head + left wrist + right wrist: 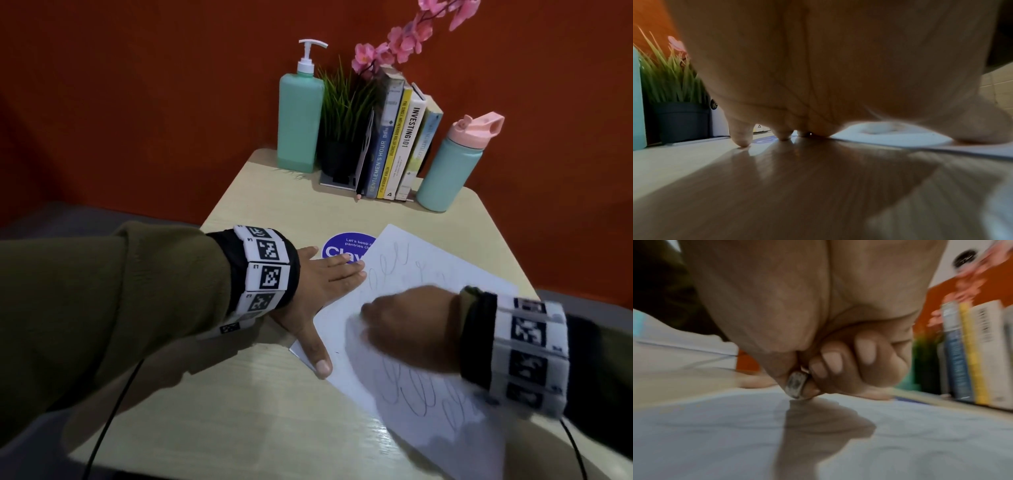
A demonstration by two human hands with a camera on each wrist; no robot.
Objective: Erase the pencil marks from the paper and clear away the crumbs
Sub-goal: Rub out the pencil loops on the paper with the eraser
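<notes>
A white sheet of paper (421,274) with looping pencil scribbles lies askew on the pale wooden desk (267,205). My left hand (318,284) lies flat with straight fingers, its thumb and fingertips pressing the sheet's left edge. My right hand (404,322) is blurred over the middle of the sheet. In the right wrist view its curled fingers pinch a small smudged eraser (796,384) whose lower end touches the paper (900,434). The left wrist view shows the palm and fingertips (743,141) on the desk, with the paper (920,141) at the right.
A round blue sticker (342,248) sits partly under the sheet. At the desk's back stand a mint pump bottle (299,116), a potted grass plant (342,120), a row of books (400,144), pink flowers (411,37) and a teal flask with a pink lid (452,164). An orange wall rises behind.
</notes>
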